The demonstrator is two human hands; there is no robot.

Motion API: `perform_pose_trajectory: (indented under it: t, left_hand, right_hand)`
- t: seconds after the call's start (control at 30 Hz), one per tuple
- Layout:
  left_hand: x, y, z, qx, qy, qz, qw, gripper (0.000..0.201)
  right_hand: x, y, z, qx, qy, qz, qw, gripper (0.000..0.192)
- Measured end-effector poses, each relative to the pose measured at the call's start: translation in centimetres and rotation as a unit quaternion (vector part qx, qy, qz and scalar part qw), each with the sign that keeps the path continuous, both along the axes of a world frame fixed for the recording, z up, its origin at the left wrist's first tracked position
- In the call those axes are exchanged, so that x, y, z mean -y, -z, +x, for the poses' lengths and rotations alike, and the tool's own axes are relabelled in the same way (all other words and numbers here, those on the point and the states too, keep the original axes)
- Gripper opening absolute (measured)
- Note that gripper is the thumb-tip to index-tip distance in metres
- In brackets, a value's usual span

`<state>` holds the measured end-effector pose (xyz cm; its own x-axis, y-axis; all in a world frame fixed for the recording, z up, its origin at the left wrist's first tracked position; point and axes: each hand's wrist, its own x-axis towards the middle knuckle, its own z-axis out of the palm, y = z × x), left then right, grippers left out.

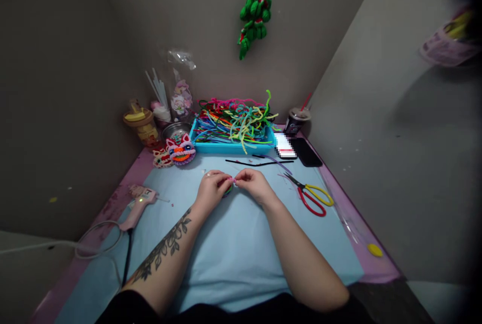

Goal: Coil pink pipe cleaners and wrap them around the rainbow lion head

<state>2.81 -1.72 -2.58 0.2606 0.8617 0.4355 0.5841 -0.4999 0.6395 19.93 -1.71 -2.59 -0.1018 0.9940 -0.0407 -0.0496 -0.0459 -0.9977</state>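
Observation:
My left hand (215, 186) and my right hand (255, 185) meet over the middle of the blue cloth, fingertips pinched close together. Between them shows a small pink fuzzy piece (233, 180), likely pipe cleaner, gripped from both sides. A rounded green and multicoloured fuzzy thing (227, 192) sits just under my left fingers; most of it is hidden by that hand. Beyond the hands lies a black pipe cleaner (259, 164) with a purple one (280, 163) beside it. To the right rest scissors (309, 197) with one red and one yellow handle, blades slightly apart.
A blue tray (233, 148) heaped with coloured pipe cleaners stands at the back. Two lion-head ornaments (182, 149) sit left of it. A pink glue gun (138, 206) with its cable lies left. Two phones (307, 152) and a drink cup (297, 120) are back right.

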Motion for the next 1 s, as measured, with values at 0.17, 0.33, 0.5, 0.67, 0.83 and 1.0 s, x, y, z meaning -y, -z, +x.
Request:
perform_pose_trajectory:
  t: [0.17,0.33,0.5,0.67,0.83,1.0]
  left_hand:
    - [-0.01,-0.12,-0.09,-0.001,-0.01,0.011,1.0,0.018]
    - [-0.03,-0.11,-0.1,-0.006,-0.012,0.016,1.0,0.017]
    - [0.05,-0.21,0.25,0.0,-0.006,0.028,1.0,0.022]
    - [0.13,-0.55,0.57,-0.012,0.023,0.033,0.999,0.017]
    - [0.13,-0.47,0.57,0.003,0.025,0.02,0.999,0.016]
    - [0.12,-0.35,0.69,0.005,0.023,0.005,1.0,0.016]
  right_hand:
    - [-0.1,-0.3,0.37,-0.054,-0.013,-0.086,0.995,0.024]
    - [-0.09,-0.52,0.39,-0.073,-0.016,-0.14,0.987,0.021]
    - [0.03,-0.63,0.24,-0.113,-0.022,-0.154,0.981,0.021]
    - [0.1,-0.75,0.46,-0.138,-0.039,-0.174,0.974,0.022]
    - [0.17,-0.83,0.7,-0.154,-0.041,-0.191,0.969,0.022]
    - [0.22,-0.73,0.63,-0.154,-0.044,-0.18,0.971,0.026]
